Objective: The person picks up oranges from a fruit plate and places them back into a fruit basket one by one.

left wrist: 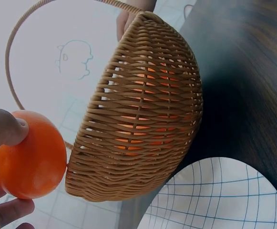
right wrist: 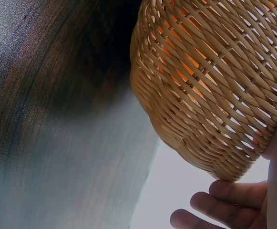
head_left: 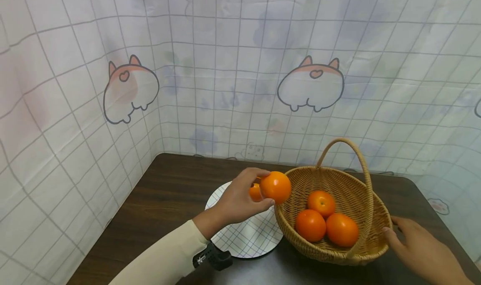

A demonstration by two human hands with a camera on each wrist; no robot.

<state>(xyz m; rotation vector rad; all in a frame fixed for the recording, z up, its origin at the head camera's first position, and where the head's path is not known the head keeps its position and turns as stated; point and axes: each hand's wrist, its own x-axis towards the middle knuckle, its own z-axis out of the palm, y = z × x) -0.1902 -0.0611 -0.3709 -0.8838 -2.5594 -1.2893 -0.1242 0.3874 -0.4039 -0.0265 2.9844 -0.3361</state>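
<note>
My left hand (head_left: 239, 200) grips an orange (head_left: 276, 187) between thumb and fingers, beside the left rim of a wicker basket (head_left: 297, 235). In the left wrist view, the held orange (left wrist: 35, 157) overlaps the basket's edge. Three oranges (head_left: 342, 230) lie together inside the basket. Partly hidden behind my left hand, another orange (head_left: 255, 192) shows over the round white plate (head_left: 249, 239) with blue grid lines. At the basket's right side, my right hand (head_left: 424, 245) holds the rim, thumb over the edge; its other fingers (right wrist: 238, 193) extend outside the weave.
The basket's tall arched handle (head_left: 366, 172) rises over its opening. Everything stands on a dark wooden table (head_left: 150, 218). A white gridded cloth (head_left: 225, 76) with cartoon animals hangs behind and to the left. A black strap (head_left: 214, 256) is around my left wrist.
</note>
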